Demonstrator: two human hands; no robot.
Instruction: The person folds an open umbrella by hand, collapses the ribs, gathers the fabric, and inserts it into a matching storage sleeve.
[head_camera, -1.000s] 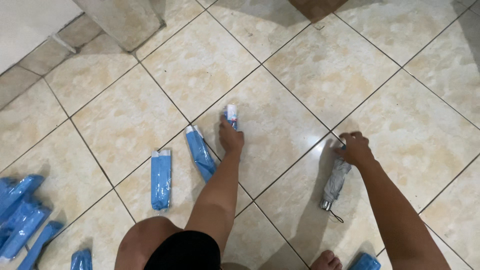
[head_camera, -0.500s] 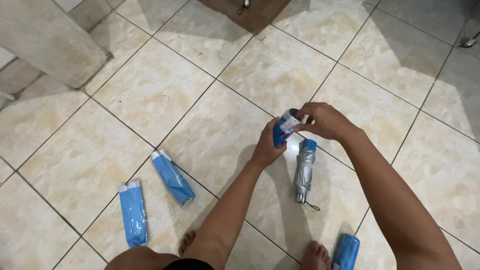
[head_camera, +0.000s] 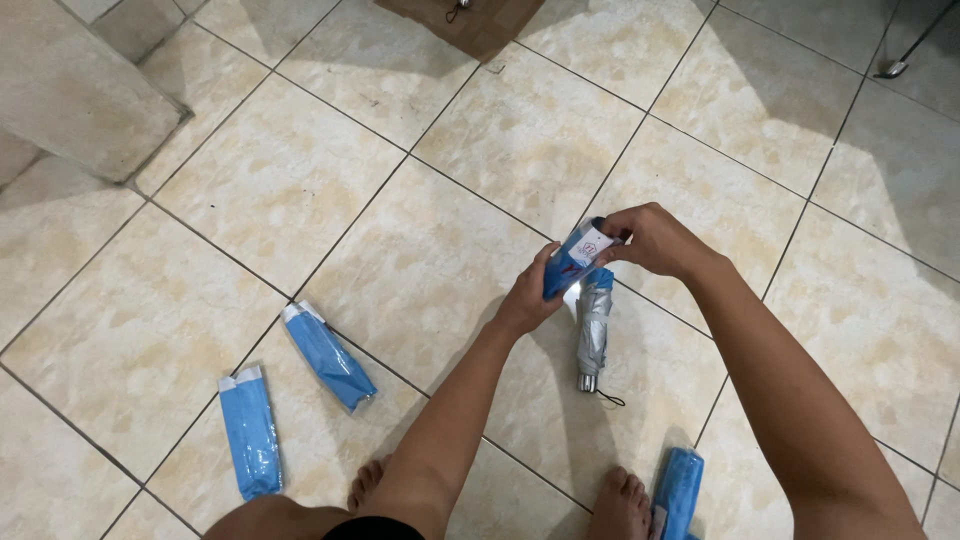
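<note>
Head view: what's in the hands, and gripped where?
Both hold one blue packaged umbrella: left hand around its lower end, right hand pinching the top end by the white label.

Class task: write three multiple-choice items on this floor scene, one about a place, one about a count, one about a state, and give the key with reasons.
1. Where does the silver folded umbrella lie?
A. on the tiled floor under the hands
B. on a table
C. in a box

2. How many blue sleeves lie left of the left arm?
A. none
B. two
C. five

3. The blue packet is:
A. lying untouched
B. hanging on a wall
C. held by left hand and right hand

Key: 1 A, it rests on tiles; 2 B, two lie there; 3 C, both hands grip it.
</note>
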